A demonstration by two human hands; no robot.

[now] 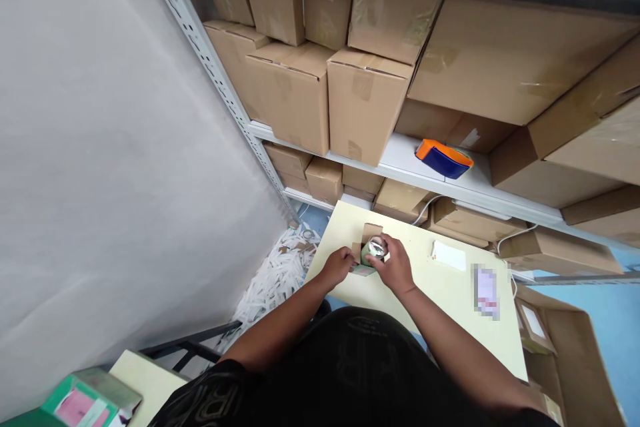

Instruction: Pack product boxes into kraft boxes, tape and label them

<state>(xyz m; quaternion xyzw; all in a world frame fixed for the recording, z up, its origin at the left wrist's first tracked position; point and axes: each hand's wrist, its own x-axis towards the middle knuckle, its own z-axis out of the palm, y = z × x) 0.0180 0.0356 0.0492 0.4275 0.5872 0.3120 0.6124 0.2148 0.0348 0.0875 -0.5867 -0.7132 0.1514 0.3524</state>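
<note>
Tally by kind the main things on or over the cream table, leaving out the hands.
Silver-topped container: 1
Small open carton: 1
White flat item: 1
Blurred-out item: 1
Total: 4

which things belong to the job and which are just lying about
In use, seemingly:
pale green cylinder with silver top, in the right hand
small open brown cardboard box, at the left hand

Apparently lying about:
orange and blue plastic object on the pale metal shelf
flat white rectangle on the pale yellow table
loose white paper-like strips
</note>
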